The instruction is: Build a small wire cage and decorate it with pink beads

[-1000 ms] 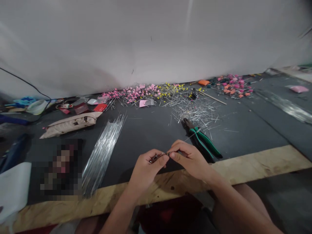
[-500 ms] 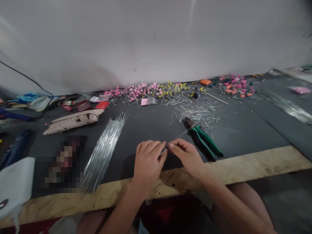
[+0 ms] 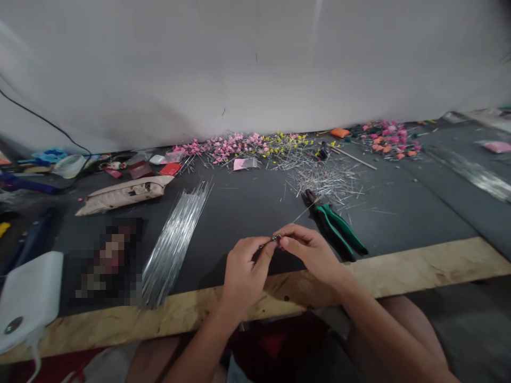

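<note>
My left hand (image 3: 246,268) and my right hand (image 3: 311,250) meet above the table's front edge, fingertips almost touching. Between them is a thin metal wire (image 3: 300,214), with a small dark twisted part at the fingertips. The left thumb and forefinger pinch the twisted part; the right thumb and forefinger close on the wire beside it. From the right fingers the wire's free end sticks out up and to the right. Green-handled pliers (image 3: 337,229) lie just right of my right hand. To the left of my hands lies a bundle of straight wires (image 3: 175,244).
Along the wall lie pink-tipped wires (image 3: 223,148), yellow-tipped wires (image 3: 285,143) and a heap of cut wires (image 3: 331,178). A beige wrapped packet (image 3: 123,195) and a white device with a cable (image 3: 34,298) are at left. A wooden strip (image 3: 415,269) edges the table.
The left hand's fingers have shifted, with thumb and forefinger now pinching at the twisted part. Both hands stay together at nearly the same place. The view has moved slightly.
</note>
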The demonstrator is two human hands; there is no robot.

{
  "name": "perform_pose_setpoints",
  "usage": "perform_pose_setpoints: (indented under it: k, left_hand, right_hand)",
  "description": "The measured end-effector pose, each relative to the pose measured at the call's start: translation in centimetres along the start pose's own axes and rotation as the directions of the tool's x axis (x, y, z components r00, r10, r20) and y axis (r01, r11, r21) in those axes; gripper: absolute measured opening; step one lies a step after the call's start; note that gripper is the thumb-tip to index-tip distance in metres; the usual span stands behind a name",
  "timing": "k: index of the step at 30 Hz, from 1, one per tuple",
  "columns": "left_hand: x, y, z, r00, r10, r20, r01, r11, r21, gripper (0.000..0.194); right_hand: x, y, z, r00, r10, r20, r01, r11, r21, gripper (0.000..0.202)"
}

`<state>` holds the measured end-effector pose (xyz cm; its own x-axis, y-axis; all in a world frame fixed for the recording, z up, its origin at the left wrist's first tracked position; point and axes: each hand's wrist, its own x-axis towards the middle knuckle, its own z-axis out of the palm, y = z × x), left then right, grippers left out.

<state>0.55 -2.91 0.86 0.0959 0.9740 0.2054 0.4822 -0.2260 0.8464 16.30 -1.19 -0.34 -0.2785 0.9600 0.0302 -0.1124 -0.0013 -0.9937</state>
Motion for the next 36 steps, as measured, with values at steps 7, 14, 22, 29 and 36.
perform_pose_setpoints:
  k: [7,14,22,29,36]
  left_hand:
    - [0.0,0.5,0.5,0.8,-0.357,0.483,0.597,0.393,-0.699,0.016]
    - [0.2,-0.1,0.7,0.798,-0.356,0.486,0.602,0.43,-0.673,0.016]
    - [0.0,0.1,0.6,0.991,-0.129,0.041,0.134,0.98,-0.146,0.019]
    - [-0.5,-1.3,1.5,0.946,0.314,-0.076,-0.267,0.893,0.363,0.034]
    - [-0.3,-1.8,1.2,0.908,0.419,-0.016,-0.377,0.832,0.407,0.035]
  right_hand:
    - [0.0,-0.3,-0.3,0.979,-0.202,0.032,0.204,0.969,-0.136,0.011]
    - [0.1,-0.2,-0.4,0.983,-0.183,0.025,0.184,0.964,-0.194,0.012]
    - [0.1,0.1,0.0,0.993,-0.042,-0.113,0.019,0.98,-0.197,0.014]
    - [-0.1,0.1,0.6,0.984,0.069,-0.165,-0.087,0.991,-0.103,0.015]
    - [-0.2,-0.2,0.4,0.985,0.092,-0.144,-0.104,0.992,-0.075,0.013]
